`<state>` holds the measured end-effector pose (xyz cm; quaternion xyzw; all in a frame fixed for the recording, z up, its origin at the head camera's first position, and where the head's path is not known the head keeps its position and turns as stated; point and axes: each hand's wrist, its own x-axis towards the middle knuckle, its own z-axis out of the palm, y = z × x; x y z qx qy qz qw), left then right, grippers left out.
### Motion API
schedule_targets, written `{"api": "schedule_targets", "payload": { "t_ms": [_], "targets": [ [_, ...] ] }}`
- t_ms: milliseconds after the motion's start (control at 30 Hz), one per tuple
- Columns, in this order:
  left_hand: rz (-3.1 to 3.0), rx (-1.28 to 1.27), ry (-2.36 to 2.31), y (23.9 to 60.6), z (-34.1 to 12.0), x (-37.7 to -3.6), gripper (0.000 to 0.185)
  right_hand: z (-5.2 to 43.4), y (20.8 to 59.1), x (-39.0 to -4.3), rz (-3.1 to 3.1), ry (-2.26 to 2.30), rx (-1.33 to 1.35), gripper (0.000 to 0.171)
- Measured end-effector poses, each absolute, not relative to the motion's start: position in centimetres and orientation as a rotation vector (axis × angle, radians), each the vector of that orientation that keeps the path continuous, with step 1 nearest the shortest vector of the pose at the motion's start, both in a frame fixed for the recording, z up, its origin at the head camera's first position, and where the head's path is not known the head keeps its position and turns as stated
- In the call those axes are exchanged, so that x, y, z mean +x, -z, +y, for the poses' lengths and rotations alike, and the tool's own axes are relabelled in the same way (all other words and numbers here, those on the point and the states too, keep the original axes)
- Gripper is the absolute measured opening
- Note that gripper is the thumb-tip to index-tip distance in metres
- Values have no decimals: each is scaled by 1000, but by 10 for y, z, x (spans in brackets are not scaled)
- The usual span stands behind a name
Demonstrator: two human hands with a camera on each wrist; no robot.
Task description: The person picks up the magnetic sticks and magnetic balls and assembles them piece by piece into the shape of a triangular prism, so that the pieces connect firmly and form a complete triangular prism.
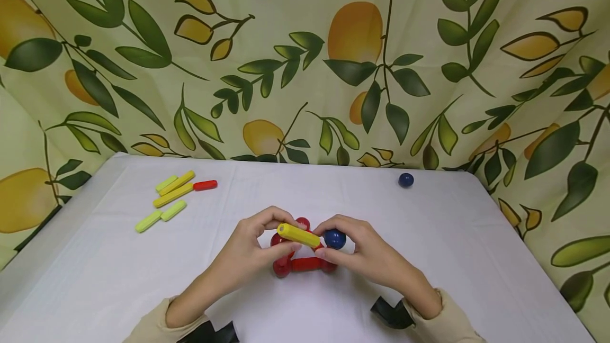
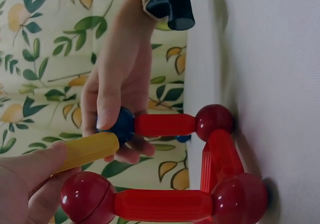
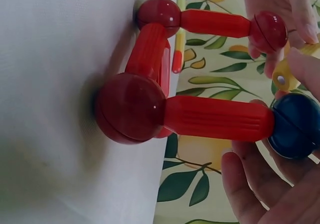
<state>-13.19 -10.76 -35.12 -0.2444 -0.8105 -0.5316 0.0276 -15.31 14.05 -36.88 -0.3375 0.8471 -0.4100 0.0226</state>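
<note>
My left hand pinches a yellow rod between thumb and fingers, over a red ball-and-rod frame. The fingers of my right hand hold a blue ball that tops an upright red rod. In the left wrist view the yellow rod's end overlaps the blue ball, close by the right thumb. Another upright red rod carries a red ball near the left fingers. Red balls and rods lying on the table form the base, partly hidden by my hands in the head view.
Far left on the white table lie yellow rods, light green rods and a red rod. A second blue ball sits near the back edge, right of centre. A leaf-patterned curtain hangs behind.
</note>
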Motion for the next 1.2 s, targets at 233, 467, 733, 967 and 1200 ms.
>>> {"api": "schedule_targets", "payload": {
  "t_ms": [233,467,733,967,1200],
  "targets": [
    [-2505,-786,1598,352,-106,-131,29,139,371,-154,2631,1284,-1082,22],
    [-2485,-793,1481,350,-112,-133,32,138,370,-154,2629,1285,-1032,25],
    [-2511,-818,1436,354,-111,-134,32,134,374,-155,2631,1321,-1028,25],
    [-2521,-866,1358,357,-107,-134,30,133,376,-154,2648,1361,-1022,25],
    [-2545,-873,1320,359,-106,-135,30,132,374,-152,2724,1353,-1107,29]
  ]
}}
